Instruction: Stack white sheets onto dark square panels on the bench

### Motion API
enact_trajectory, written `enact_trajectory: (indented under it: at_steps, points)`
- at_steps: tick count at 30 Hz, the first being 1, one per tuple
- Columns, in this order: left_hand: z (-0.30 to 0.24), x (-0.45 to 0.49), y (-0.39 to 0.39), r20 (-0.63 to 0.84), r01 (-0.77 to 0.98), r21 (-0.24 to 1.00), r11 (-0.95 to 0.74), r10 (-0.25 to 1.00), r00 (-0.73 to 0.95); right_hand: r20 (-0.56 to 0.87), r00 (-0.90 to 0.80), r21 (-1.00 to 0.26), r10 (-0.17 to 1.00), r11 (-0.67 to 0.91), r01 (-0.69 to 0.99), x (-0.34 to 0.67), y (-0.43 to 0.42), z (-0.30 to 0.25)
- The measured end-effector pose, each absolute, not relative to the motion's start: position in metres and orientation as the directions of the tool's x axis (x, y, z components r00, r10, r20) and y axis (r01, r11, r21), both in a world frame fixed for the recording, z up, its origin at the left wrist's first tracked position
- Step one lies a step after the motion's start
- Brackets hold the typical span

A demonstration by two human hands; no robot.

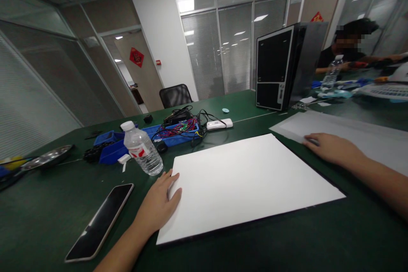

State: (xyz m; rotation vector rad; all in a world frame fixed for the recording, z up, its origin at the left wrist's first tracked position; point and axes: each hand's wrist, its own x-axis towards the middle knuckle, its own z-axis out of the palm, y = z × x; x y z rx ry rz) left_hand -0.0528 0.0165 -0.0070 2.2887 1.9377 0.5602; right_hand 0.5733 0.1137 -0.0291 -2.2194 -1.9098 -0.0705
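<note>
A large white sheet (245, 182) lies flat on the green table, with a dark strip showing along its front and right edges. My left hand (159, 202) rests on its left edge, thumb and fingers spread apart. To the right lies a thin, translucent whitish sheet (360, 136). At its near left edge, my right hand (333, 148) is closed with the fingers curled on the sheet; the fingertips are partly hidden. A water bottle (142, 148) with a white cap stands just beyond my left hand. Left of my left forearm is a phone (100, 223), its dark screen facing up.
Blue trays (175, 138) with wires and black cables lie behind the bottle, beside a white power strip (219, 124). A black computer tower (287, 68) stands at the back right. Another person (347, 51) sits beyond, near a second bottle (333, 72). A metal pan (49, 157) lies far left.
</note>
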Motion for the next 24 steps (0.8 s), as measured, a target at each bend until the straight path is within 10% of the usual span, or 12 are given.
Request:
enact_trajectory:
  at_steps: [17, 24]
  points:
    - [-0.005, -0.050, 0.013, 0.178, 0.949, 0.261, -0.177, 0.975, 0.133, 0.403, 0.070, 0.000, 0.913, -0.076, 0.997, 0.513, 0.077, 0.010]
    - [-0.008, -0.052, 0.013, 0.215, 0.932, 0.310, -0.189, 0.968, 0.125, 0.578, -0.637, 0.112, 0.510, 0.724, 0.681, 0.441, 0.047, 0.011]
